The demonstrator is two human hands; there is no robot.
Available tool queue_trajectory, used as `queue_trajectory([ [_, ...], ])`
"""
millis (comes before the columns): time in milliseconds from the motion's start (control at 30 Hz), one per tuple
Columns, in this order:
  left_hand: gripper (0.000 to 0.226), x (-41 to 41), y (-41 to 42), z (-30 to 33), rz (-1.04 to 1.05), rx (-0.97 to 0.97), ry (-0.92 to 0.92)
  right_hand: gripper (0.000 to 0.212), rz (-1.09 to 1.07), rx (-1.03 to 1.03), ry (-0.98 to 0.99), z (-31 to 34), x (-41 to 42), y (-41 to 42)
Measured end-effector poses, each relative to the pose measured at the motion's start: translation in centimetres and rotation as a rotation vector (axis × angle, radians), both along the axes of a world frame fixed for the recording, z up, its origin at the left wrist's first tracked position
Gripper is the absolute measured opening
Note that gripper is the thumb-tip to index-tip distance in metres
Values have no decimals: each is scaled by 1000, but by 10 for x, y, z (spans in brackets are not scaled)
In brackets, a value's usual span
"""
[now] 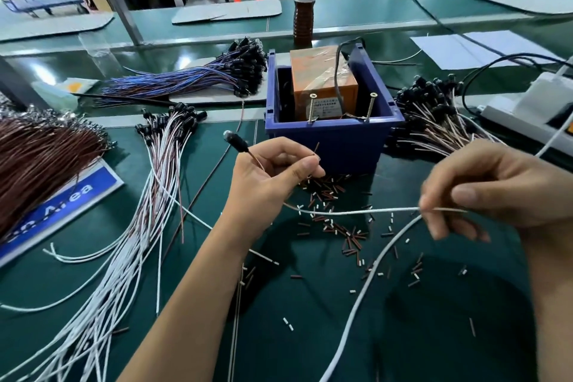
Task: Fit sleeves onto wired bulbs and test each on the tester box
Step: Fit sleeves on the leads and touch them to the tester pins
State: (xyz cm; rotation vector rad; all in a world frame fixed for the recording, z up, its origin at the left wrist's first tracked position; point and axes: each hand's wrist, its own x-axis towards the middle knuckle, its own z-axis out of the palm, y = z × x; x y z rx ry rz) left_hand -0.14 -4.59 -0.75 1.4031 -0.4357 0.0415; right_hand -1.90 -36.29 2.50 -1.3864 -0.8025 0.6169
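The sleeved bulb [233, 140] is sticking up-left out of the left hand [273, 177], which is gripping its leads. Its white wire [350, 211] is running rightward into the right hand [483, 192], which is pinching it. The tester box [333, 108] is sitting just behind, nearer the left hand.

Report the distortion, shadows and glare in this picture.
Head view: wide-angle bending curves the green table's far edge; dark shadows lie on the mat under the left hand and right hand; glare streaks the taped orange tester box; far background soft.
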Motion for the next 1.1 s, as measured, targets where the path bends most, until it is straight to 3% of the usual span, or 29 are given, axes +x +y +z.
queue_trajectory([
  [133,10,1,1,0,-6,11,55,30,194,458,119,-3,0,23],
  [200,12,0,-1,0,-49,4,72,33,184,540,108,-8,2,40],
  [400,14,-4,2,7,-209,-155,119,24,-254,139,39,-9,3,72],
  [533,12,-8,-1,9,-297,-115,148,27,-201,-113,54,-20,3,96],
  [633,14,-10,-6,6,-265,-87,192,25,-158,-188,52,-25,1,108],
  [733,10,-9,-6,4,-244,-96,222,26,-152,-210,58,-26,-2,111],
  [833,12,-6,-1,2,-357,-121,276,21,-183,-179,63,-21,-1,104],
  [1000,17,-4,5,1,-511,-197,300,31,-431,102,216,-18,1,101],
  [1100,15,-4,7,1,-518,-168,333,21,-599,173,245,-18,2,106],
])
